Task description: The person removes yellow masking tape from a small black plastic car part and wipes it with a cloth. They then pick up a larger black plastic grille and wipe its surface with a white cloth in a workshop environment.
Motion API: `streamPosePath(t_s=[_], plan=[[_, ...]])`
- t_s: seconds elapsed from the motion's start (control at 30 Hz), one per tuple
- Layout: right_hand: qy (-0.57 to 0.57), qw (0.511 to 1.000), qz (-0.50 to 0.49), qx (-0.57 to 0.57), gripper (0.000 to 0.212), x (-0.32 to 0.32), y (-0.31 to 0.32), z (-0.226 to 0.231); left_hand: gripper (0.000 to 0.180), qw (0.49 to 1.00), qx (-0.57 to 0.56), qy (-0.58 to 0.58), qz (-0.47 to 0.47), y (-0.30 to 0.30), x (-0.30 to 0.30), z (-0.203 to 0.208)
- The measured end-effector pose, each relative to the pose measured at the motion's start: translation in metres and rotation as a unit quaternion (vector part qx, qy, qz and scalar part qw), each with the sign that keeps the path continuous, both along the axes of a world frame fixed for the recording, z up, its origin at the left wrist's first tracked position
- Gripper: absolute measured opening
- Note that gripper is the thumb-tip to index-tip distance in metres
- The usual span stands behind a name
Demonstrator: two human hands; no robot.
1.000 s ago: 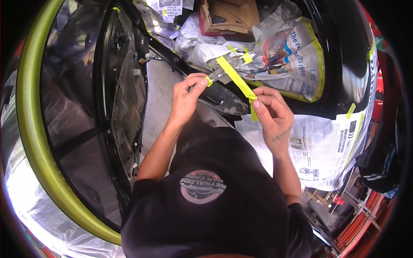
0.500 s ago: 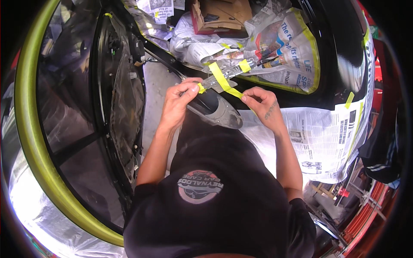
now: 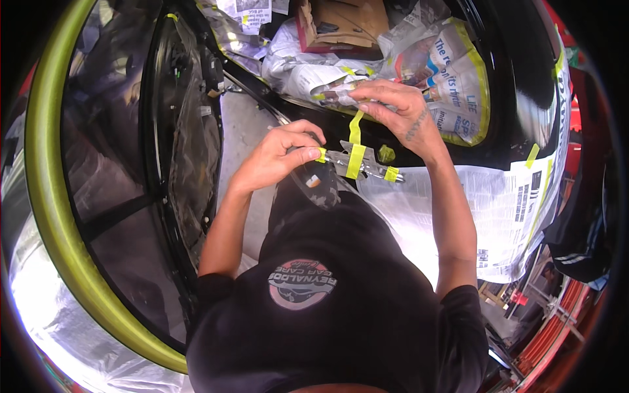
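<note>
A slender grey and silvery piece (image 3: pixel 337 157), partly covered in clear film and banded with yellow tape, lies slanting between my hands. Its left end is pinched between the thumb and fingers of my left hand (image 3: pixel 278 157). Above it, my right hand (image 3: pixel 403 118) has its thumb and fingers closed at the upper end of a yellow tape strip (image 3: pixel 356 128). That strip runs down and around the middle of the piece. Below my left hand shows a dark, tapered, scuffed part (image 3: pixel 316 187), partly hidden by the hand and piece. A yellowish-green crumpled scrap (image 3: pixel 386 154) sits near the piece's right end.
An opened door with a yellow-green edge (image 3: pixel 49 216) curves along the left. Ahead, newspaper (image 3: pixel 452 98) taped with yellow covers a black body panel, with a cardboard box (image 3: pixel 350 23) behind it. More newspaper (image 3: pixel 485 196) hangs at right, above metal stands and red parts (image 3: pixel 557 327).
The piece has swung round, its far end coming down toward me and to the right. My right hand has risen, pulling the tape strip up; my left hand has shifted slightly right and lower.
</note>
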State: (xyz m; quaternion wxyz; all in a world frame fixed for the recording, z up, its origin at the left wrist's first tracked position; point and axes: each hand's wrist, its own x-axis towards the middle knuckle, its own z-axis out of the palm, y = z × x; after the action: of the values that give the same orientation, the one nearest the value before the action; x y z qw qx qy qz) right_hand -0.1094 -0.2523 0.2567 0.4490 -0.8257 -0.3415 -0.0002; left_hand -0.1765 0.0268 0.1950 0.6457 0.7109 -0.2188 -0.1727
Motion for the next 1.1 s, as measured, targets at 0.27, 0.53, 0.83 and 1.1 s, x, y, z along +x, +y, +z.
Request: streamPosePath(t_s=[0.27, 0.53, 0.83, 1.1], plan=[[0.142, 0.958, -0.194, 0.158, 0.017, -0.027, -0.015, -0.021, 0.021, 0.998, -0.003, -0.034, 0.053, 0.004, 0.002, -0.011], [0.200, 0.934, -0.119, 0.271, 0.020, -0.009, -0.012, -0.028, 0.021, 0.998, 0.045, -0.050, -0.004, -0.002, 0.003, -0.013], [0.215, 0.941, -0.062, 0.254, 0.015, -0.044, 0.015, 0.012, 0.021, 0.993, 0.089, -0.060, 0.047, 0.000, 0.007, -0.023], [0.017, 0.999, -0.016, -0.026, 0.019, -0.088, 0.012, -0.053, 0.021, 0.990, 0.012, 0.011, 0.143, 0.000, 0.006, -0.018]])
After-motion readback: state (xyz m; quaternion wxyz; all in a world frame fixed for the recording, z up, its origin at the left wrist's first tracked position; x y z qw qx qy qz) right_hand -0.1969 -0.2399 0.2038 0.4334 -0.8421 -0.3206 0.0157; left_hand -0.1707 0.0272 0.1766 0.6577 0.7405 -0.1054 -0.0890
